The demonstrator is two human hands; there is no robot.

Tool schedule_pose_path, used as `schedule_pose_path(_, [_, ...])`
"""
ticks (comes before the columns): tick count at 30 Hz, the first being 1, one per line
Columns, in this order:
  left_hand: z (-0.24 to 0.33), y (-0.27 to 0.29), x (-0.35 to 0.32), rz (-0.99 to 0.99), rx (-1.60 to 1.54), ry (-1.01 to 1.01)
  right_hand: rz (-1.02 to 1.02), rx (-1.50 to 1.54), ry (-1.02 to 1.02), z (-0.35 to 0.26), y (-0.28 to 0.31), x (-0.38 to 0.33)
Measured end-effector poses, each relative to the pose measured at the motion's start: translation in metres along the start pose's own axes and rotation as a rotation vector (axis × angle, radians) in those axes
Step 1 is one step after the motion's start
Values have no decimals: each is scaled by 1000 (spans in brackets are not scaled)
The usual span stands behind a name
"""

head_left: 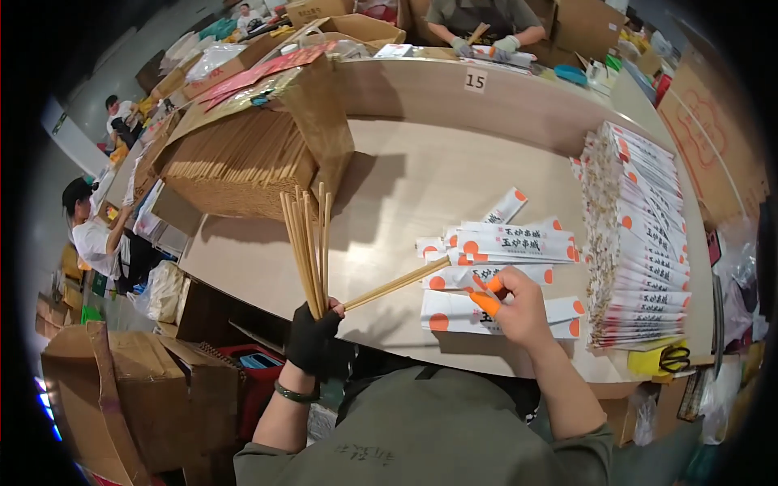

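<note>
My left hand (314,336), in a black fingerless glove, grips a bundle of wooden chopsticks (305,251). Most of them stand up and fan out above the fist. A few chopsticks (397,285) slant off to the right, their far ends at the edge of the printed paper sleeves (515,241). Orange covers sit on the thumb and a finger of my right hand (523,308), which pinches at a white paper sleeve (480,281) over the loose pile. The fingers partly hide this sleeve. Other sleeves with orange dots (454,312) lie flat and overlapping around it.
At the left, an open carton (324,121) lies packed with chopsticks. A tall stack of sleeves (640,243) lines the right side, with a yellow item (658,360) below it. A raised partition (405,89) closes the table's back; a gloved co-worker (486,32) sits beyond.
</note>
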State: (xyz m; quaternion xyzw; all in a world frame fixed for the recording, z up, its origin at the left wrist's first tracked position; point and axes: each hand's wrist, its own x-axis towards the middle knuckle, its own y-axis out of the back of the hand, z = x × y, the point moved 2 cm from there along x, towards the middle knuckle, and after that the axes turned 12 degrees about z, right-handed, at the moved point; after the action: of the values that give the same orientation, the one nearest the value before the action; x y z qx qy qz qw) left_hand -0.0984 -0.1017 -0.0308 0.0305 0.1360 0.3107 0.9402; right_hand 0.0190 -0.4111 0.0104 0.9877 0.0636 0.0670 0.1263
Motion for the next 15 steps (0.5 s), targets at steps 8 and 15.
schedule_pose_path(8, [17,15,-2,-35,222,-287,-115,-116,68,-2,19,-1])
schedule_pose_path(15, [27,12,12,-194,188,-106,-220,-290,326,-11,20,5])
